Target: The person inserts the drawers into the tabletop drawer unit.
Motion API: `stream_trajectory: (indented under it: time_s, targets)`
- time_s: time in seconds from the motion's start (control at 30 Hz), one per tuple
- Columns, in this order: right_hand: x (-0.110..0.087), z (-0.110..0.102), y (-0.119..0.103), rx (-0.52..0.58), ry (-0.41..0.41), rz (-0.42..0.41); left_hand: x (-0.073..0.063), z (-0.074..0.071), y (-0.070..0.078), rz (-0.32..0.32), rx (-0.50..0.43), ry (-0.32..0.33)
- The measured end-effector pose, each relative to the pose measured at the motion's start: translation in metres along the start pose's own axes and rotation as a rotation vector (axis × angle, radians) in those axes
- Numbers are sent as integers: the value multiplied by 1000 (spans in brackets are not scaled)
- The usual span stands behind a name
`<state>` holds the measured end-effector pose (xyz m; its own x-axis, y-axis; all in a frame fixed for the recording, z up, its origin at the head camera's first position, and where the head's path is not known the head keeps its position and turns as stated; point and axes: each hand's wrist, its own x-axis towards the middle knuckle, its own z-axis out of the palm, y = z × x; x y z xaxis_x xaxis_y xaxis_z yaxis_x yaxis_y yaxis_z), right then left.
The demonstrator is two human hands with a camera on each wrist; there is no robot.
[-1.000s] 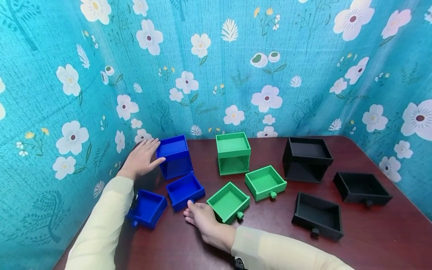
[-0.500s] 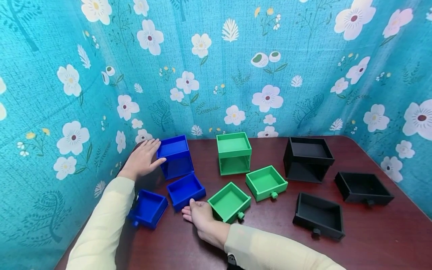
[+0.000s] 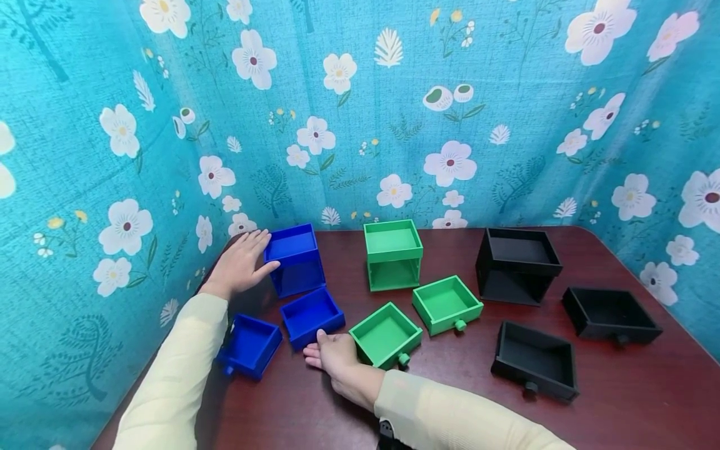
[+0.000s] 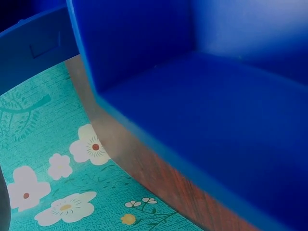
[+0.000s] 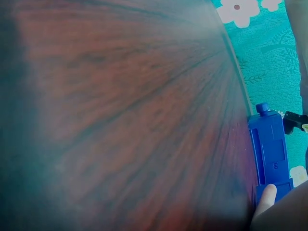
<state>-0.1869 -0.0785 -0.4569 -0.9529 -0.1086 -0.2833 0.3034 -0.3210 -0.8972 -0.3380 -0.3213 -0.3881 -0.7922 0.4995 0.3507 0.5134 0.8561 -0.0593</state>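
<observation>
In the head view, my left hand [image 3: 239, 262] lies with straight fingers against the left side of the blue cabinet frame [image 3: 295, 259], thumb near its front. My right hand [image 3: 334, 359] is at the front of a blue drawer [image 3: 312, 315], its thumb up against the drawer face and its other fingers stretched out low in front. The drawer's knob is hidden. A second blue drawer [image 3: 253, 347], turned askew, lies under the left forearm. The left wrist view looks closely into blue walls [image 4: 202, 120]. In the right wrist view, the right thumb [image 5: 267, 197] overlaps a blue part.
A green cabinet frame [image 3: 394, 256] stands mid-table with two green drawers before it, one [image 3: 385, 337] close beside my right hand. To the right are a black cabinet frame [image 3: 517, 265] and two black drawers [image 3: 534, 362]. A floral curtain [image 3: 360, 125] rises behind the table.
My right hand has shifted slightly left along the blue drawer's front, its fingers a little straighter. My left hand stays against the cabinet frame. The whole head view has drifted slightly.
</observation>
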Motion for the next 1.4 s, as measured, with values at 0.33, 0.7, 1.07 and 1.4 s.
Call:
stream_trajectory:
  time_s: [0.33,0.7,1.07,1.4]
  targets:
    - [-4,0,-3,36,7,-48,3,-3,5,2,-3,-11]
    - [-5,7,-11,55,24,-63,1,-3,2,-3,-3,-21]
    - [1,22,-21,106,50,-40,1,-4,3,-33,-9,-53]
    - [10,30,-20,112,73,-19,0,-5,3,-42,-4,-72]
